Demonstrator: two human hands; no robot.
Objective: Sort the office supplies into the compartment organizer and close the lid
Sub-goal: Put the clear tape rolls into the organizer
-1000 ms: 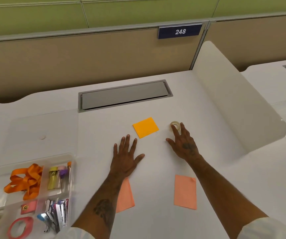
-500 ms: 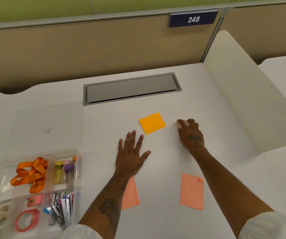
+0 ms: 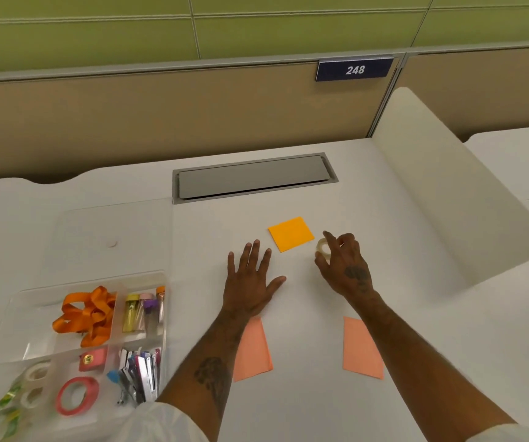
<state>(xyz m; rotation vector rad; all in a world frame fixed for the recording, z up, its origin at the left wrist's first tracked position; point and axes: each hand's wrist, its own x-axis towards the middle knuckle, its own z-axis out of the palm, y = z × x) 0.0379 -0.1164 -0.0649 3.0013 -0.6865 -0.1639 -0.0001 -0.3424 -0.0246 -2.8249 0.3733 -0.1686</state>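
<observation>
My right hand [image 3: 344,266] pinches a small clear tape roll [image 3: 322,247] between thumb and fingers, just right of an orange sticky pad [image 3: 290,233]. Flat on the desk, my left hand [image 3: 250,279] lies with fingers spread. Two salmon paper slips lie nearer me, one [image 3: 252,350] partly under my left forearm, the other [image 3: 361,349] beside my right forearm. The clear compartment organizer [image 3: 65,291] sits at the front left, holding an orange ribbon [image 3: 86,315], small bottles [image 3: 143,311], tape rolls [image 3: 76,395] and clips [image 3: 140,371]. Its open lid [image 3: 110,240] lies flat behind it.
A grey cable hatch [image 3: 253,178] is set into the desk behind the sticky pad. A white curved divider panel [image 3: 441,199] rises at the right. A tan partition with a "248" sign [image 3: 355,70] closes the back.
My right hand has curled round the tape roll and lifted it slightly off the desk, drawing it a little nearer. My left hand stays flat; the camera view shifted.
</observation>
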